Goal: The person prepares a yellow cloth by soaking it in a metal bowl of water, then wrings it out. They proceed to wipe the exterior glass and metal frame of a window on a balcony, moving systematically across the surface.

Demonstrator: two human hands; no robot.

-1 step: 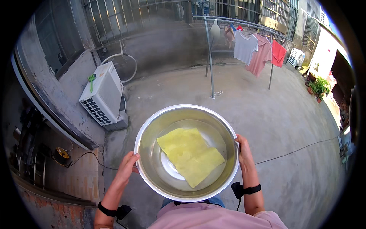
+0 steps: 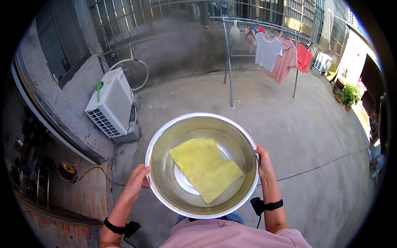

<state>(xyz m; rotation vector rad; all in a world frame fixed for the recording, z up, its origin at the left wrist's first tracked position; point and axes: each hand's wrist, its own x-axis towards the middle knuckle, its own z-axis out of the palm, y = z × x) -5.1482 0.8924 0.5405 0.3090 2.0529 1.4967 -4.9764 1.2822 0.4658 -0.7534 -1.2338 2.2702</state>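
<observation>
Basin [image 2: 165,136], steel, round, carried level before my chest over the concrete yard floor [image 2: 314,136]; my left hand [image 2: 134,182] and right hand [image 2: 263,162] each keep a closed grip on opposite sides of its rim. Inside lies one yellow cloth [image 2: 204,167], flat and folded. White air-conditioner unit [image 2: 111,103] stands left; clothes rack [image 2: 273,45] well ahead.
</observation>
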